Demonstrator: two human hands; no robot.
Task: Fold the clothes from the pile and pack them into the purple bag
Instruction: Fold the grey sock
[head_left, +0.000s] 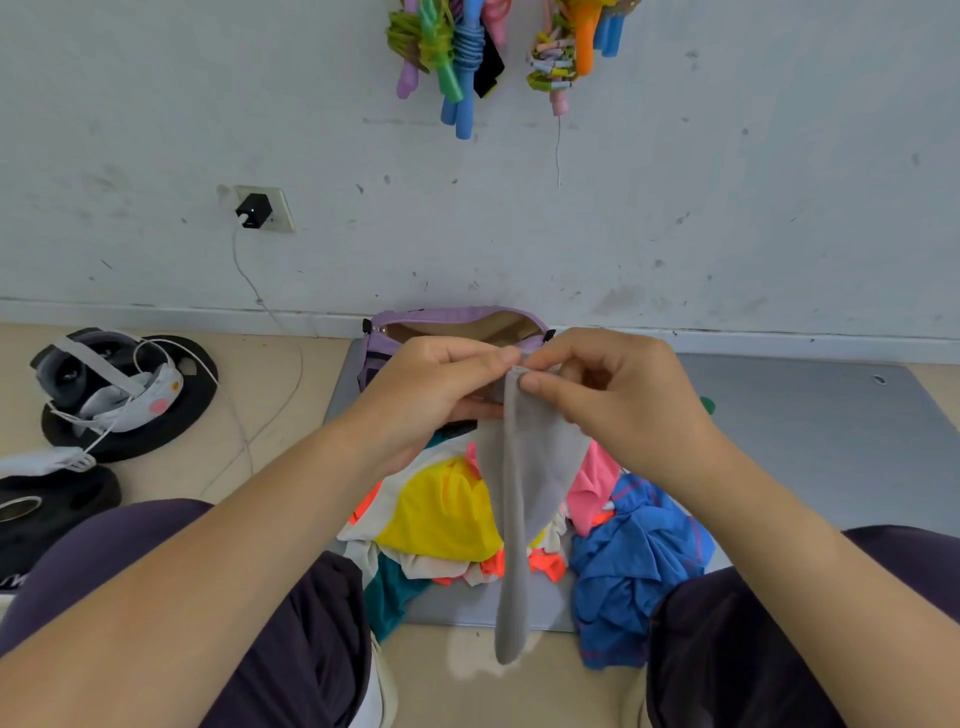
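A grey garment hangs in the air in front of me, narrow and long, its lower end reaching below the mat's front edge. My left hand and my right hand both pinch its top edge, fingertips almost meeting. Behind the hands the purple bag stands unzipped against the wall, its beige lining showing. Below the hanging garment lies the pile of clothes with yellow, white, orange, pink and teal pieces, and a blue garment at its right.
A grey mat covers the floor under the pile and bag. Black weight plates with a headset and white cables lie at the left. A charger sits in a wall socket. Coloured skipping ropes hang on the wall. My knees frame the pile.
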